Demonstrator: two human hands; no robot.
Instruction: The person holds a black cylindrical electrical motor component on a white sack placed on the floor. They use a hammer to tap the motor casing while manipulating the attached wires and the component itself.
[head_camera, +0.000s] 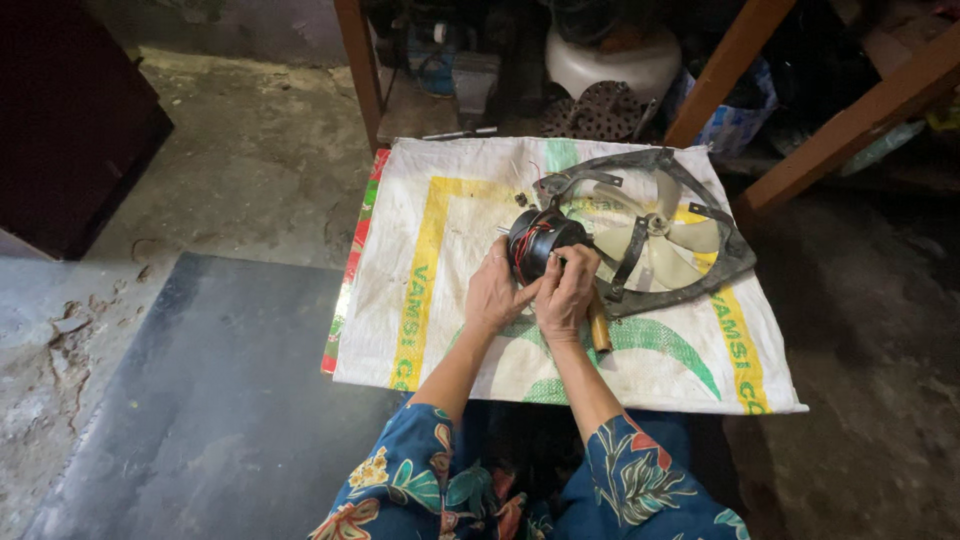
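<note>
Floral sleeves (420, 480) fill the near edge, forearms reaching onto a woven sack (440, 300) spread on the floor. Both hands close on a black motor (540, 243) near the sack's middle — left hand (493, 295) cupping its near side, right hand (567, 292) gripping it, with a wooden tool handle (599, 330) poking out below. Toward the far right corner lies a fan frame (690, 215) with pale blades (655, 240). Motor looks already free of the frame; its red wires remain attached.
</note>
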